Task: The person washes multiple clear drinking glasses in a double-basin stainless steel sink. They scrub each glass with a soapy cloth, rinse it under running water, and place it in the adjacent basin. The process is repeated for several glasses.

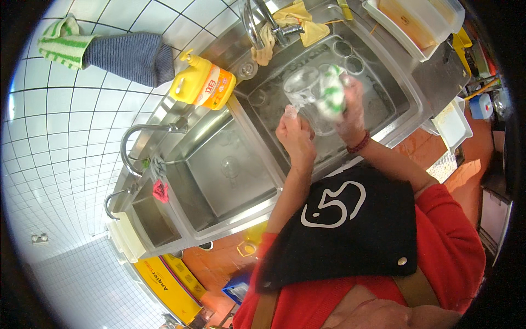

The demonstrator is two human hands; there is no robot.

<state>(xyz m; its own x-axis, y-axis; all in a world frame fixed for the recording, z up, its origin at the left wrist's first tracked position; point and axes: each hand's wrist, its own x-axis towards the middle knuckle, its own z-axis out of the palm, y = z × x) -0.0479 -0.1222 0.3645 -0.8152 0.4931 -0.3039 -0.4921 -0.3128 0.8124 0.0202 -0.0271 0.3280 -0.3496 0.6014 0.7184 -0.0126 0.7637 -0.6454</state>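
Observation:
Over the right-hand sink basin (380, 92), my left hand (296, 133) is closed around the lower part of a clear glass or plastic vessel (302, 82), apparently at its handle. My right hand (354, 105) grips a white and green cloth (332, 92) pressed against the vessel's side. Motion blurs the cloth and fingers, and the cloth covers part of the vessel. Cloudy water and wet, clear items lie beneath my hands. Two round clear rims, one of them a cup (354, 64), show near the basin's far right corner.
Beside the basin stands a yellow detergent jug (205, 82). Yellow rubber gloves (302, 20) drape near a faucet (281, 35). Left lies another steel basin (230, 164) with its curved faucet (131, 144). Plastic containers (411, 24) sit at the right rim; towels (127, 57) hang on the tiles.

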